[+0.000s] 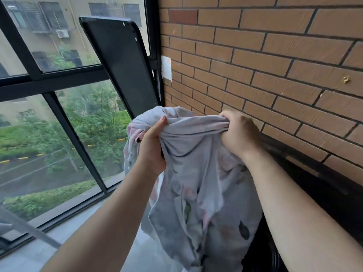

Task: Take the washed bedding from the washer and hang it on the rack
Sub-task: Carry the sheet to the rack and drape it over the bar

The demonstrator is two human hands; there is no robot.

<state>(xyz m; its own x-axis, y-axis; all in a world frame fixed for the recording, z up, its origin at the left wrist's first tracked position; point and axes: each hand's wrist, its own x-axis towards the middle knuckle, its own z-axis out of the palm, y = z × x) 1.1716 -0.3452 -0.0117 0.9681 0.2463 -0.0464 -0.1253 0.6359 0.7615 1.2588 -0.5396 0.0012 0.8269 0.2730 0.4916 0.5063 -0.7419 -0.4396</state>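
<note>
You are clamping both hands on the bedding: your left hand point(151, 146) is fisting a bunched gather at the left end of the raised edge, thumb up and fingers wrapped round the cloth, and your right hand point(238, 132) is pinching a tight twist of the same edge at the right end, knuckles toward the brick wall point(275, 65). Between the two grips a short span of the bedding point(196, 173) is stretching taut, running left to right and tilting slightly up toward the right. That span is the axis to mind; the rest of the sheet is hanging straight down from it in crumpled folds, so the long axis of the cloth is pointing toward the floor, near you and between your forearms.

The bedding is out of the washer and in the air in front of you. Neither hand is nearer to a rack, because no rack is clearly showing; a dark ledge point(314, 173) is running along the foot of the wall just beside your right arm, and the window point(59, 114) is lying to your left with a dark panel point(119, 61) leaning at the far corner. The coming move probably calls for spreading your hands apart along that edge.
</note>
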